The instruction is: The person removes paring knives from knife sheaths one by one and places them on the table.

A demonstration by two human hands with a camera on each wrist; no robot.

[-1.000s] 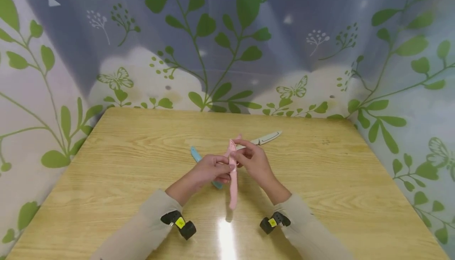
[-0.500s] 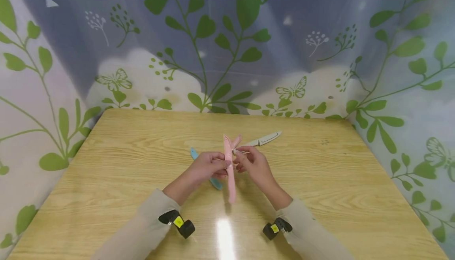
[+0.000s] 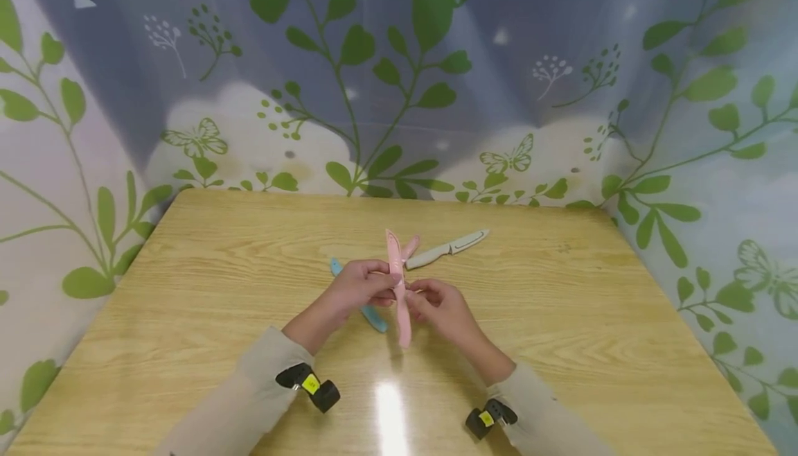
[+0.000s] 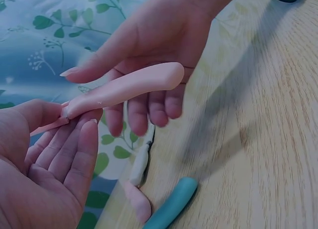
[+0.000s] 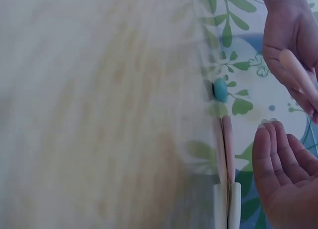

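A pink knife (image 3: 403, 321) is held above the table in my left hand (image 3: 358, 283), pinched between thumb and fingers near the middle. Its sheathed blade points away and its handle towards me. Beside the handle is my right hand (image 3: 445, 307); in the right wrist view that hand (image 5: 285, 174) has extended fingers and stands apart from the handle. Behind the held knife lies a second pink knife (image 3: 411, 246), partly hidden. A white knife (image 3: 449, 248) rests to its right. The teal knife (image 3: 374, 319) lies under my left hand, its middle covered.
The wooden table (image 3: 561, 317) carries the knives near its centre. A leaf-patterned curtain (image 3: 399, 95) borders the back and both sides. Each sleeve wears a strapped black camera, such as the left camera (image 3: 324, 395).
My right hand has left the pink knife's tip and moved down beside its handle, uncovering the white knife's handle. The held knife has shifted slightly up and left with my left hand.
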